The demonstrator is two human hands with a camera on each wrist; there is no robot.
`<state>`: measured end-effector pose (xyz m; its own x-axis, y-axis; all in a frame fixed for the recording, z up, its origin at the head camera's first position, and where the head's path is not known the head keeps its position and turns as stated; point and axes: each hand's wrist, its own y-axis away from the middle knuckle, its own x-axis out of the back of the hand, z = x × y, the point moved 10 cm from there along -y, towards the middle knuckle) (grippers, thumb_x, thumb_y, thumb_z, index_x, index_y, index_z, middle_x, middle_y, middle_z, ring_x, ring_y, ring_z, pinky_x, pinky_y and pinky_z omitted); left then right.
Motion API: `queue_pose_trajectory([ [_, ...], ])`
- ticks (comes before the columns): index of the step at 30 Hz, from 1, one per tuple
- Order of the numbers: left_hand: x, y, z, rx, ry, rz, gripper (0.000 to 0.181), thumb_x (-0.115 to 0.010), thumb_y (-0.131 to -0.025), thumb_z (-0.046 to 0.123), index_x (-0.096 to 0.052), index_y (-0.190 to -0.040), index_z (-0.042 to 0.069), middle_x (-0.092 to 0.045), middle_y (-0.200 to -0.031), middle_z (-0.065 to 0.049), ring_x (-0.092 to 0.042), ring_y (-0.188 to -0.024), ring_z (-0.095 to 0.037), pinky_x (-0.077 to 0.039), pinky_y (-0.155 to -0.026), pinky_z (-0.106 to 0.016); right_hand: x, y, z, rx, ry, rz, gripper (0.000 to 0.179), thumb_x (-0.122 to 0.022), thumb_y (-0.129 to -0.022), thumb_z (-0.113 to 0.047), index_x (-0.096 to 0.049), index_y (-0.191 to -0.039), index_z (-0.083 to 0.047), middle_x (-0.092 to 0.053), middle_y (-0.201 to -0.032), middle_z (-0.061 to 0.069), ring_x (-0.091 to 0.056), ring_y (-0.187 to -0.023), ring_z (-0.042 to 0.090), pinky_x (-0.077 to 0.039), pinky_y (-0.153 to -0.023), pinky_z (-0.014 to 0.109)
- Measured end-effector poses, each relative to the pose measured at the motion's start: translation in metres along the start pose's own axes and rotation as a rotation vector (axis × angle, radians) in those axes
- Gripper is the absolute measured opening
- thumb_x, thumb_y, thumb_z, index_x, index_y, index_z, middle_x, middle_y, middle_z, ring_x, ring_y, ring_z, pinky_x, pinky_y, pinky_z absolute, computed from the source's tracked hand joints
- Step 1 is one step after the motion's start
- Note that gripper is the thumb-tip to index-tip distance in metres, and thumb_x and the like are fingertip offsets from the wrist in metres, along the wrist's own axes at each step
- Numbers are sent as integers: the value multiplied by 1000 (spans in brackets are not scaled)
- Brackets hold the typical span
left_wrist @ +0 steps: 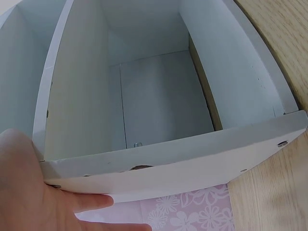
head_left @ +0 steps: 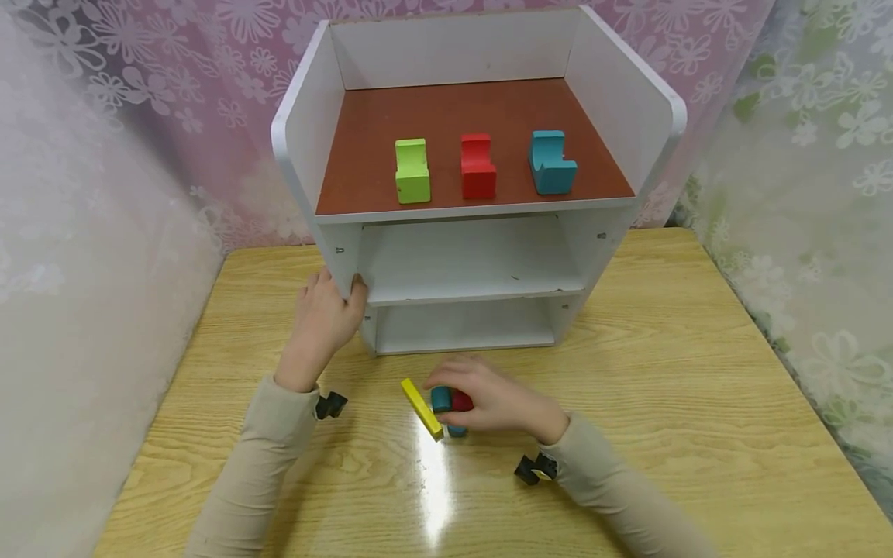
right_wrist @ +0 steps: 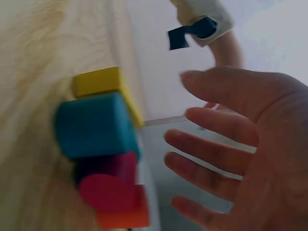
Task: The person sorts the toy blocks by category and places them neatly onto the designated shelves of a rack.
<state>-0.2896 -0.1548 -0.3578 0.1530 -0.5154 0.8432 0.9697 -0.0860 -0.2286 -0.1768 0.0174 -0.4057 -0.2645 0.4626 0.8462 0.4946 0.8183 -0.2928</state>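
Note:
My left hand (head_left: 323,319) grips the left side panel of a white shelf unit (head_left: 467,263). Its thumb is on the inner side and its fingers lie along the outer side, as the left wrist view shows. In front of the unit, my right hand (head_left: 497,397) hovers over small blocks with its fingers apart. A teal cylinder (right_wrist: 91,127) lies beside a dark pink-red cylinder (right_wrist: 108,192), and an orange-red piece (right_wrist: 127,215) shows next to them. Left of them lies a yellow stick block (head_left: 422,409). Part of a blue block (head_left: 456,431) peeks out below the hand.
On the unit's brown top stand a green notched block (head_left: 413,174), a red one (head_left: 477,169) and a blue one (head_left: 553,164). Lower white shelves (head_left: 463,325) face me. The wooden table (head_left: 663,349) is bounded by flowered curtains (head_left: 258,132).

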Motion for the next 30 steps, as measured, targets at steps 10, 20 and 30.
queue_pose_trajectory([
  [10,1,0,0,3,4,10,56,-30,-96,40,-43,-136,2,-52,-119,-19,-47,-100,-38,-36,-81,-51,-19,5,30,-232,74,0,31,-66,-84,-31,-67,-112,-15,-63,-110,-4,-55,-107,17,-41,-92,47],
  [20,-1,-1,-1,10,2,3,56,-29,-96,40,-43,-135,2,-52,-119,-18,-47,-100,-38,-36,-83,-52,-33,7,43,-303,107,-19,31,-65,-84,-37,-68,-109,-20,-62,-104,-8,-55,-102,14,-39,-91,47],
  [30,0,-1,-1,3,8,8,55,-30,-96,40,-44,-134,2,-52,-117,-18,-47,-98,-37,-36,-82,-51,-31,2,43,-296,120,-19,26,-67,-82,-36,-70,-101,-19,-63,-99,-7,-56,-96,14,-41,-87,48],
])
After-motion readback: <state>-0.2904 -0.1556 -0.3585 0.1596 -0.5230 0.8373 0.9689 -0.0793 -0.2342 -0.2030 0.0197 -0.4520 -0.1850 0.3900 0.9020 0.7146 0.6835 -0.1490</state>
